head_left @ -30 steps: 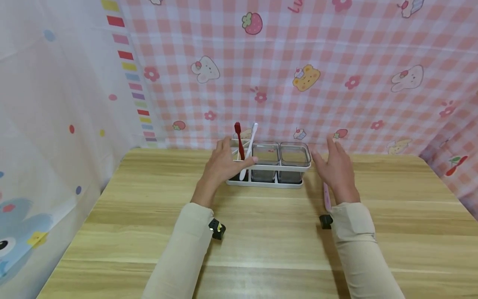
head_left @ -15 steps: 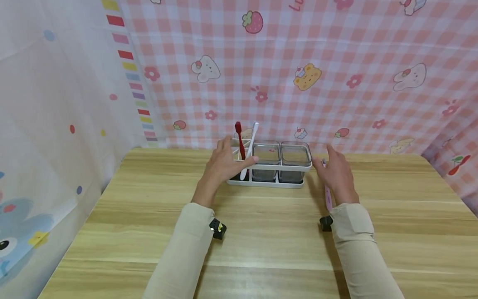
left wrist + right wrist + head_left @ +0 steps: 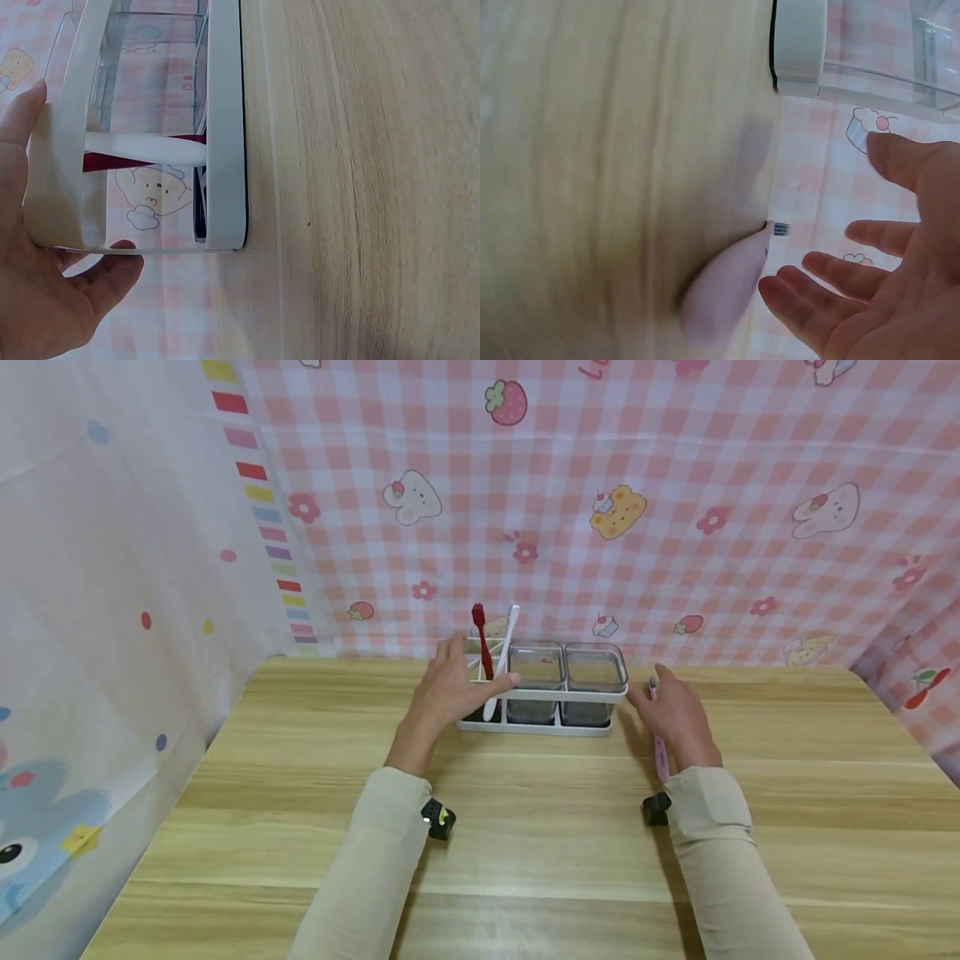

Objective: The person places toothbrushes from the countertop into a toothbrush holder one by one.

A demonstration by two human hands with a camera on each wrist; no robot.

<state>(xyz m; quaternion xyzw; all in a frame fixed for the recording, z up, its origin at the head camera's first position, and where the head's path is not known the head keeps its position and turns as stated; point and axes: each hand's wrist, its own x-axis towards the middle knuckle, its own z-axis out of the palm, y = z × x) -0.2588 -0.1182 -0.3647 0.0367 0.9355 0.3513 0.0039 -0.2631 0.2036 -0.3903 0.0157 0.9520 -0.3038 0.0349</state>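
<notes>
Lowered near a toothbrush (image 3: 727, 289), the right hand (image 3: 678, 718) spreads empty fingers (image 3: 799, 304), its wrist view showing clearance from the rack (image 3: 570, 697) the left hand (image 3: 442, 693) grips.

A pale wood-grained table (image 3: 540, 868) is carrying a white rack (image 3: 570, 697), which is standing between the left hand (image 3: 444, 697) and the right hand (image 3: 680, 720). A pink toothbrush (image 3: 661, 760) is lying near the right hand, which is partly hiding it.

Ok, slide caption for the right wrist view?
Empty right hand beside a pink toothbrush on a wooden table, near a white holder.
</notes>
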